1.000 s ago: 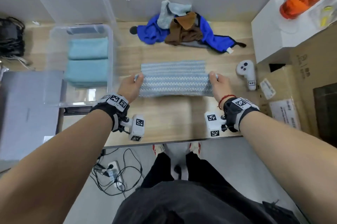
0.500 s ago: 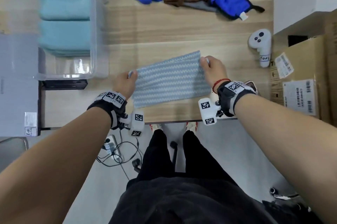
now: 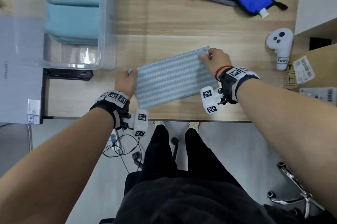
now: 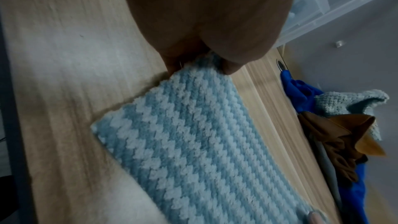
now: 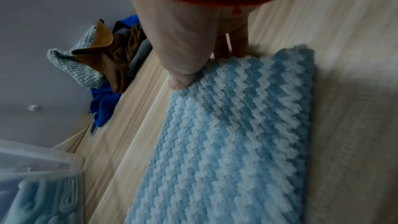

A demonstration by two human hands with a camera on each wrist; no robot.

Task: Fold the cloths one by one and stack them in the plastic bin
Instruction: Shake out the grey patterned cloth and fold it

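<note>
table (image 3: 164, 27) of pale wood carries a clear plastic bin (image 3: 104, 23) at 10 o'clock, teal folded cloths (image 3: 73, 21) stacked inside. at centre lies the striped cloth (image 3: 173, 79), tilted; left hand (image 3: 125, 83) pinches its 9 o'clock end, right hand (image 3: 217, 59) its 2 o'clock corner.

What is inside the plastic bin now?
In the plastic bin lie two stacks of folded teal cloths, side by side. The near part of its floor is bare. How many cloths each stack holds, and anything under them, cannot be seen.

Wooden table (image 3: 164, 23) with striped cloth (image 3: 173, 78), plastic bin (image 3: 107, 23)
</note>
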